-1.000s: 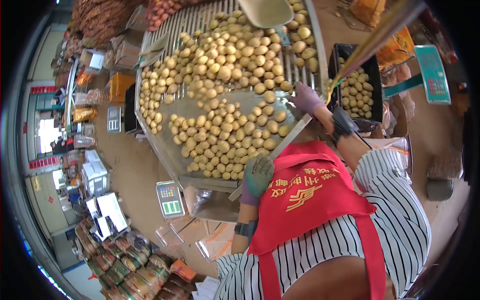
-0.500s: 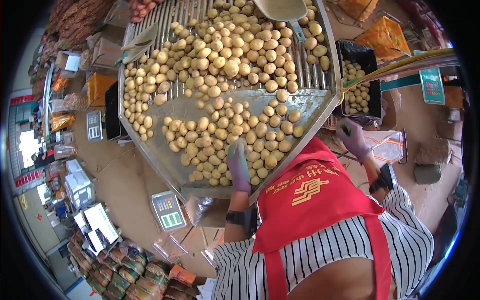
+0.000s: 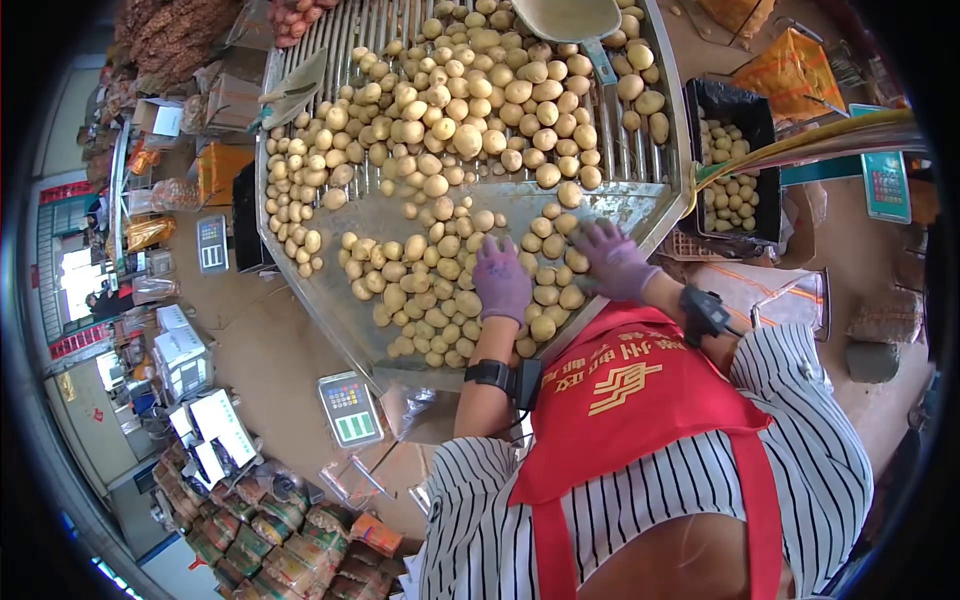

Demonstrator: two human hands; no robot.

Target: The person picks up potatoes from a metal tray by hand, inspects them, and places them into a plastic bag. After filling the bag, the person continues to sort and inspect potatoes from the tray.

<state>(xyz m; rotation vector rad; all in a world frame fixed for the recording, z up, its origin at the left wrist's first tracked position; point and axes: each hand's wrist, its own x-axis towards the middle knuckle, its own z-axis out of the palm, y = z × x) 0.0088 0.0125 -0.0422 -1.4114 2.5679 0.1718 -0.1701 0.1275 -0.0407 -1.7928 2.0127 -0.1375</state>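
Note:
Small yellow potatoes (image 3: pixel 420 300) lie spread over the flat metal front of a sorting table (image 3: pixel 350 215), with more heaped on the slatted part behind. My left hand (image 3: pixel 502 282), in a purple glove, rests palm down on the potatoes near the middle, fingers extended. To its right my right hand (image 3: pixel 612 260), gloved the same way, reaches over the right edge of the spread with its fingers apart, touching or just above potatoes there. Neither hand visibly holds a potato. What lies under the palms is hidden.
Beyond the table's right rim stands a black-lined crate (image 3: pixel 735 100) of potatoes. A scoop (image 3: pixel 568 18) lies at the back, another scoop (image 3: pixel 296 88) at the back left. Scales (image 3: pixel 350 408) stand near the front left, and cables (image 3: pixel 800 150) cross at the right.
My right hand has come from beside the crate, off the table, onto the potatoes, its fingers now spread. My left hand has moved slightly up and right, with fingers stretched out.

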